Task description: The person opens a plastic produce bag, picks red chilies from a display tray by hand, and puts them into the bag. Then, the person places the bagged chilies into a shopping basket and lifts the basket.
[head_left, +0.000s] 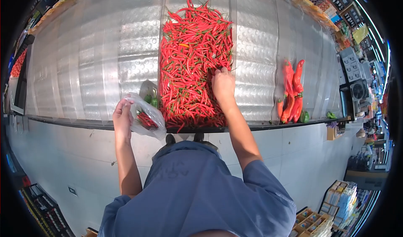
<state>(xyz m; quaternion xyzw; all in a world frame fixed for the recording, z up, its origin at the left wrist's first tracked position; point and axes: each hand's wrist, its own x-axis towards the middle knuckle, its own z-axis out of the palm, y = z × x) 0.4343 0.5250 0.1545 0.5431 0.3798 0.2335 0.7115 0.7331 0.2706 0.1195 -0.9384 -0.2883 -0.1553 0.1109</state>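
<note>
A clear plastic bag (147, 118) with several red chili peppers inside hangs from my left hand (122, 112), whose fingers are closed on its rim. The bag is at the front edge of the display, left of a large heap of red chili peppers (189, 69). At the heap's right side, my right hand (223, 85) has its fingers curled down among the peppers. Its fingertips are partly hidden, so what they pinch cannot be made out. One orange pepper (184, 45) lies in the upper part of the heap.
Larger red peppers (292, 92) lie on the right, with a green pepper (304, 116) beside them. More green peppers (151, 99) sit behind the bag. Clear dividers (235, 31) flank the heap, and a dark front edge (84, 124) borders the metal display.
</note>
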